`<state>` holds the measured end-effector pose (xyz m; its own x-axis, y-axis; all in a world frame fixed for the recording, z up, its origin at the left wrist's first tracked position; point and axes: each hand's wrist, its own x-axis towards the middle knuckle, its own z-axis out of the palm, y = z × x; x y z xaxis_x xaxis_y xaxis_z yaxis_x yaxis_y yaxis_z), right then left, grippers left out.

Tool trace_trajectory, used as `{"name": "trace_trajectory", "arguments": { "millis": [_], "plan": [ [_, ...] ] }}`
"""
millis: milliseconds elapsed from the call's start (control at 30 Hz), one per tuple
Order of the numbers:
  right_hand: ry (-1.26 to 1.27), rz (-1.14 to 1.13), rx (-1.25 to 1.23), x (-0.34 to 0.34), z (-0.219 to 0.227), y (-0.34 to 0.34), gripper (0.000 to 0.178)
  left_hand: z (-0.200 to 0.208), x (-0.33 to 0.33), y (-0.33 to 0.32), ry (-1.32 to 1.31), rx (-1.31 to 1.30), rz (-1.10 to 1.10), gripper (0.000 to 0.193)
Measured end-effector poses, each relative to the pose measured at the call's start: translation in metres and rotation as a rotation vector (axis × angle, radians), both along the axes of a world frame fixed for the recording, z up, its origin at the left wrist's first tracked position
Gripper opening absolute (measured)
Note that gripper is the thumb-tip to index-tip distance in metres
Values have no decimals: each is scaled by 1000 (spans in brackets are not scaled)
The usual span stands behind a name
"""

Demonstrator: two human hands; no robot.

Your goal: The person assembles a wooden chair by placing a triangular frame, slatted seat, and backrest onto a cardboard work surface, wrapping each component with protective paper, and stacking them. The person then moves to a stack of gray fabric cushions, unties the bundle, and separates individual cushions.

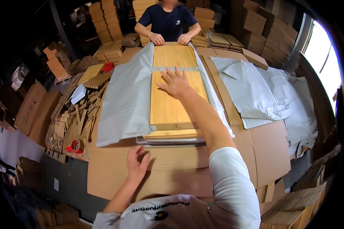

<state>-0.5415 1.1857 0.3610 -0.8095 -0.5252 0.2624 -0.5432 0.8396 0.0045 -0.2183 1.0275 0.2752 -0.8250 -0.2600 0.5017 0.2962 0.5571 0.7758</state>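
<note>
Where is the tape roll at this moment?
The tape roll is at left in the head view, just below the scraps and left of the left hand.

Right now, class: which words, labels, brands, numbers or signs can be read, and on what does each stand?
White shirt: dark lettering near a flower print; I leave its wording unquoted.
Navy shirt: white mark, too small to read.
Near wooden board: dark mark, too small to read.
Cardboard box at left: dark marks, too small to read.
</note>
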Motion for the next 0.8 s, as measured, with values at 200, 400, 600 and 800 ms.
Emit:
{"name": "trace_trajectory", "arguments": {
  "millis": [200,400,600,800],
  "plan": [
    [-134,-40,-47,-35,-27,-18,84,-45,-11,-47,-270,1213,-98,38],
    [-88,-37,-18,-28,-20,-19,79,-92,-42,-78,-188,1243,-198,39],
    [-6,-22,-130,-31,-37,-15,68,-87,-54,-105,-6,1380,-331,40],
    [63,5,-202,-29,-38,-19,56,-65,-33,-121,82,1445,-714,55]
  ]
}}
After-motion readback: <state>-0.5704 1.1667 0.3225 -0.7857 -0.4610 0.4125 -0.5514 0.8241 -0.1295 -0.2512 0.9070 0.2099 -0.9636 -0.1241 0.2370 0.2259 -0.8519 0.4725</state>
